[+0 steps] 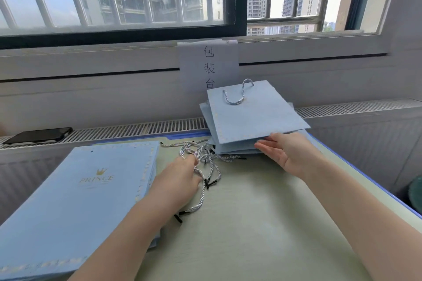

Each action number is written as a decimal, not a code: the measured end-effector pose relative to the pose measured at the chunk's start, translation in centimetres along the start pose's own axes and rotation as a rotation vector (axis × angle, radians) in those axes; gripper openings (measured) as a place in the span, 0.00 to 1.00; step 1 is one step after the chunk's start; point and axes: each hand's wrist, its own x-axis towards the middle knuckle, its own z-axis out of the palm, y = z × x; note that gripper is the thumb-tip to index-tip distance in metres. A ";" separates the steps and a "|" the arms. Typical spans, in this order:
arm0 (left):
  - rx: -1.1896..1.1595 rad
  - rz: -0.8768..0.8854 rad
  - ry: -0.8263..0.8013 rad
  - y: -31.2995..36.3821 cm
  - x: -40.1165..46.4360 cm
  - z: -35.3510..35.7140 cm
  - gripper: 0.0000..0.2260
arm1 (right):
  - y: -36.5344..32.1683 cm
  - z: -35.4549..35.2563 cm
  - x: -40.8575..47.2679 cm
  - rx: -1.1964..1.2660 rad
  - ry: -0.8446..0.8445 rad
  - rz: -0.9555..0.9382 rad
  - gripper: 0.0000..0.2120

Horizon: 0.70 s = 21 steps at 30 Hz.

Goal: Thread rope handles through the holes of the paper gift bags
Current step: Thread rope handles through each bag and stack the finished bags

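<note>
Your left hand (pixel 180 180) sits on the tabletop (pixel 262 223) in the loose rope handles (pixel 205 157), fingers curled into the tangle and pinching what looks like one cord near its middle. That cord runs from your fingertips back toward you, past the hand's right side, and ends in black tips just beside your left wrist. So the long axis is roughly front-to-back, and the free end is nearer to you than the rest of the pile.

Your right hand (pixel 282 151) is flat and open, fingers straight, palm up, touching the near edge of the finished bag stack (pixel 255 116) at the far edge of the tabletop. The top bag there already has a handle looped through it (pixel 237 94). This hand holds nothing.

The unthreaded bag stack (pixel 75 191) lies to the left of your left hand, touching the forearm, crown logo up. Its punched holes show as small dark dots along the far edge, so the holes are ahead and left of the rope hand.

My read: the next move is to pull one cord free and carry a tip left and forward to a hole. Left hand is nearer both rope and holes; right hand is well apart. Risk: the tangle drags neighbouring cords along.
</note>
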 end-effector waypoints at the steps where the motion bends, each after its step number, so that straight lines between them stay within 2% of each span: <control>1: 0.023 -0.005 0.001 -0.1 0.0 0.0 0.14 | -0.1 0.0 -0.1 -0.120 0.030 0.018 0.10; 3: 0.076 -0.009 0.004 -0.1 0.0 0.0 0.13 | 0.0 0.0 -0.3 -0.304 0.046 0.053 0.14; 4: 0.095 -0.013 0.001 0.0 -0.1 0.1 0.13 | 0.0 0.0 -0.3 -0.304 0.029 0.084 0.14; 8: 0.148 -0.062 -0.005 0.1 0.0 0.1 0.11 | -0.3 -0.2 -0.1 0.138 -0.102 0.190 0.12; 9: 0.164 -0.070 0.001 0.0 0.1 0.1 0.09 | -0.4 -0.3 -0.1 0.144 -0.114 0.176 0.11; 11: 0.171 -0.090 0.005 -0.2 0.2 0.2 0.07 | -0.4 -0.2 -0.1 -0.023 -0.085 0.109 0.10; 14: 0.052 -0.111 0.063 0.3 -0.2 -0.1 0.06 | 0.3 0.5 -0.5 -0.430 -0.085 -0.083 0.10; 16: -0.119 -0.059 0.208 1.0 -0.7 -0.8 0.05 | 1.0 1.2 -1.2 -0.609 -0.176 -0.252 0.09; 18: -0.351 0.103 0.305 1.9 -1.3 -1.9 0.04 | 1.8 1.7 -1.8 -0.757 -0.323 -0.455 0.07; 21: -0.664 0.315 0.235 3.4 -2.4 -3.6 0.05 | 3.3 2.3 -2.5 -0.938 -0.561 -0.561 0.14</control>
